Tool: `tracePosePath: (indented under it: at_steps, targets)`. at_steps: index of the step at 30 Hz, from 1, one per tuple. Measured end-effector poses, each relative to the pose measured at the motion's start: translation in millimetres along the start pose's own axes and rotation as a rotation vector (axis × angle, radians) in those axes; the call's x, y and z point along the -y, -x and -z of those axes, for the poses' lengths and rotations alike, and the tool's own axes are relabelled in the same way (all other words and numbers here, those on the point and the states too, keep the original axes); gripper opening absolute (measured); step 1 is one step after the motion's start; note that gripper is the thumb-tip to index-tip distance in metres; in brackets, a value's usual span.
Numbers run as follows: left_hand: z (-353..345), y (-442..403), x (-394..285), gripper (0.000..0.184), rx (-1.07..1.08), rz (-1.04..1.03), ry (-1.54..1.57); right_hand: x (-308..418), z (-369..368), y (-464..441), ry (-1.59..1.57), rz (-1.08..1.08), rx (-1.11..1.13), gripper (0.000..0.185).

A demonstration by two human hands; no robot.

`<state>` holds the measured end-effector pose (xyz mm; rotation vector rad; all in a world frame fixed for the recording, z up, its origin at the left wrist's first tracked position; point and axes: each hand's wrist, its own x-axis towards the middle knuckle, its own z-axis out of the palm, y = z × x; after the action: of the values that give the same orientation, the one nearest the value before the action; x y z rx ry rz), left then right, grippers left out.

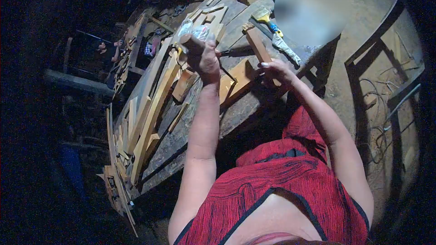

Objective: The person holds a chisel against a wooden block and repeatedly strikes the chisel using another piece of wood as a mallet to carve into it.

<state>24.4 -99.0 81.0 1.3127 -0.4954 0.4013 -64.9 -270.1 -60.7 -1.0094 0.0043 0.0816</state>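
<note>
My left hand [209, 65] is closed around a thick wooden piece with a blunt, rounded end [192, 43], raised over the workbench [170, 168]. Its lower part is hidden by my fingers. My right hand [278, 72] grips the near end of a narrow wooden block [257, 45], which points away from me and shows a rough far end. Between and below my hands a wider wooden board [238, 80] lies on the bench. Left of it is a short wood block [184, 85].
Long wooden strips [152, 120] are piled along the bench's left side. A yellow-and-blue brush-like object [267, 19] and a crumpled plastic wrapper [286, 49] lie beyond my right hand. A wooden frame [374, 47] stands on the right. Another person [109, 54] is in the dark background.
</note>
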Motion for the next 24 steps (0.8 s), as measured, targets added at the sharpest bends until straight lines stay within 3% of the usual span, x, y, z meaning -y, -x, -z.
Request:
tracePosePath:
  at_steps: [3,4,5,6,7,8,10,11,13,15,17,19,20,23,24]
  targets:
    - [1.4,5.1,12.3,0.014,0.148,-0.020,-0.169,-14.1,13.3,-5.0,0.141,0.131,0.047,0.031]
    - [5.9,7.1,34.1,0.015,0.197,0.037,0.033,-25.8,25.9,-8.1,0.333,0.293,0.023,0.030]
    - [10.7,9.5,55.4,0.019,0.237,0.102,0.231,-18.5,14.1,-3.9,0.206,0.225,0.027,0.030]
    - [26.3,8.8,102.4,0.031,0.336,0.030,0.158,-9.3,0.4,1.8,0.077,0.158,0.022,0.031]
    - [16.8,8.8,88.8,0.032,0.324,0.029,0.118,7.2,-18.1,15.9,0.078,0.109,-0.076,0.031]
    - [6.1,10.5,62.7,0.033,0.288,0.007,-0.007,-3.6,-8.9,8.2,-0.073,0.091,0.023,0.033]
    - [-9.8,11.5,22.1,0.035,0.223,-0.043,-0.301,4.0,-13.6,11.5,0.029,0.107,-0.065,0.033]
    - [-16.8,13.7,6.9,0.036,0.207,-0.107,-0.436,-2.5,15.2,-3.1,0.372,0.087,-0.152,0.034]
    - [-22.1,18.9,-5.8,0.037,0.228,-0.433,-0.700,54.6,-20.9,30.3,0.403,0.044,-0.208,0.043]
    - [-28.7,17.3,-2.9,0.039,0.287,-0.578,-0.715,104.4,-43.1,48.3,0.475,0.261,-0.213,0.045]
    - [-27.9,19.7,-4.7,0.034,0.322,-0.628,-0.580,148.3,-57.3,60.9,0.390,0.619,-0.173,0.047]
    - [-31.5,21.8,-0.8,0.051,0.403,-0.652,-0.719,178.2,-74.4,82.5,0.236,0.730,-0.170,0.041]
    - [-33.6,20.9,0.4,0.054,0.356,-0.737,-0.700,182.8,-78.2,77.6,0.214,0.858,-0.187,0.048]
    - [-36.1,28.5,-12.0,0.055,0.346,-0.769,-0.724,168.8,-71.5,71.3,0.454,0.684,-0.047,0.057]
    - [-35.3,30.7,-9.6,0.055,0.372,-0.759,-0.792,170.5,-69.9,69.2,0.808,0.448,-0.001,0.067]
